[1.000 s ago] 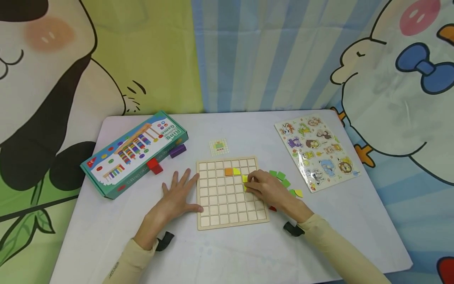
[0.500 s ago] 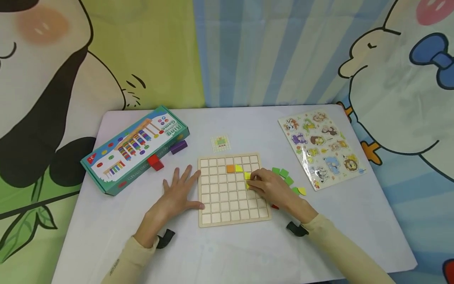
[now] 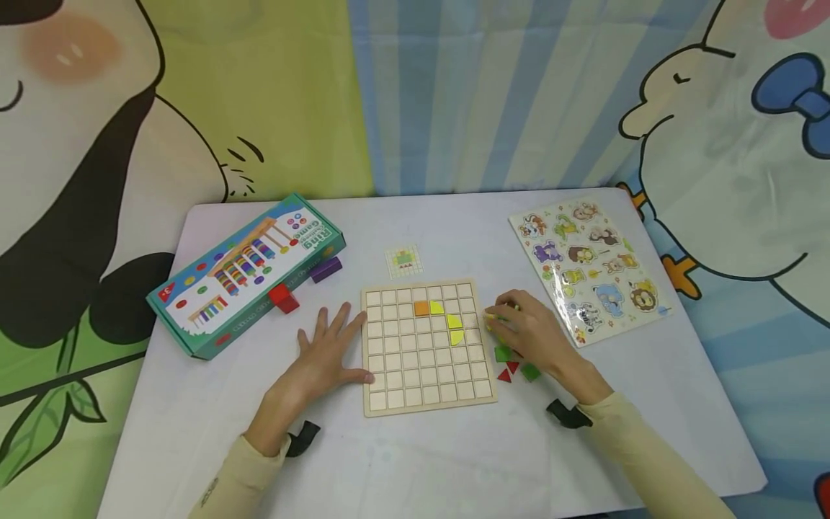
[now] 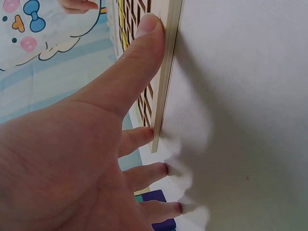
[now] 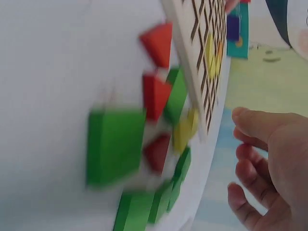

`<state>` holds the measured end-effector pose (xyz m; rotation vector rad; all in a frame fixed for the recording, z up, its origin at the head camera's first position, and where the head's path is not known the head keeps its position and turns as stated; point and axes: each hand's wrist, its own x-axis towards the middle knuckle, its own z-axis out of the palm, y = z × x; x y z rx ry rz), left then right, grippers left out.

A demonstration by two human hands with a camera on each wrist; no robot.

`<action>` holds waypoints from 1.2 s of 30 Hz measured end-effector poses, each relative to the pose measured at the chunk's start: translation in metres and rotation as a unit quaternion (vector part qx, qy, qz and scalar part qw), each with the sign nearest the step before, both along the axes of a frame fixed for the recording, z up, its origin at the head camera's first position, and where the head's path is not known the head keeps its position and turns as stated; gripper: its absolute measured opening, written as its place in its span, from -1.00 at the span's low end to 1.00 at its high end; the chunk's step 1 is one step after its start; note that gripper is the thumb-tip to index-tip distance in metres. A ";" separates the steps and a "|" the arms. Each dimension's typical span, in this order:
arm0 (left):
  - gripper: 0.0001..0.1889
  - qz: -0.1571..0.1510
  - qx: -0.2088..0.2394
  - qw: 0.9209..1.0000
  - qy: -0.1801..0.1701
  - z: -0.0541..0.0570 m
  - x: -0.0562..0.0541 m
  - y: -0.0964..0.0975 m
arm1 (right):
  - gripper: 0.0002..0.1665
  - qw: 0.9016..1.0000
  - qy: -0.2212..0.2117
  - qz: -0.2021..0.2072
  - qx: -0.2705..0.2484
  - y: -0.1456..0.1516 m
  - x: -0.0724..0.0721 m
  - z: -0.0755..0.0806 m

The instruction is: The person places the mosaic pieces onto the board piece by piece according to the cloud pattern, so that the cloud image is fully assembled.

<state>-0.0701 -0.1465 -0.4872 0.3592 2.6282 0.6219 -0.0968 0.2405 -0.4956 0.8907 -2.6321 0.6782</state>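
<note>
A pale wooden grid board [image 3: 411,360] lies on the white table. Set in its cells are an orange square [image 3: 421,308] and three yellow rounded pieces, the lowest yellow piece [image 3: 457,337] near the right side. My left hand [image 3: 320,364] rests at the board's left edge, fingers spread, its thumb [image 4: 151,36] on the rim. Off the right edge, my right hand [image 3: 534,335] hovers over loose pieces, fingers loosely bent and nothing held in the right wrist view. Below it are green squares [image 3: 530,372], red triangles [image 3: 504,376] and yellow pieces [image 5: 185,132]; the hand partly hides them in the head view.
A small pattern card [image 3: 403,262] lies behind the board. At back left is a green game box [image 3: 246,277], with a red block [image 3: 283,298] and a purple block [image 3: 326,269] beside it. An animal-picture board [image 3: 586,270] lies at right.
My right hand has left the yellow pieces on the board and moved right, over the loose pieces. The left hand stays at the board's edge.
</note>
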 end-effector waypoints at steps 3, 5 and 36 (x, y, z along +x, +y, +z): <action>0.20 0.000 0.002 1.000 0.002 0.000 0.000 -0.001 | -0.69 0.998 0.008 -0.059 0.012 0.020 -0.002 -0.001; 0.20 0.002 0.003 1.000 0.002 0.000 0.000 -0.002 | -0.65 0.996 0.008 -0.090 0.019 0.031 -0.002 -0.003; 0.22 0.011 0.018 1.000 -0.010 -0.004 0.002 -0.001 | -0.66 0.998 -0.020 -0.047 0.038 0.000 -0.004 0.007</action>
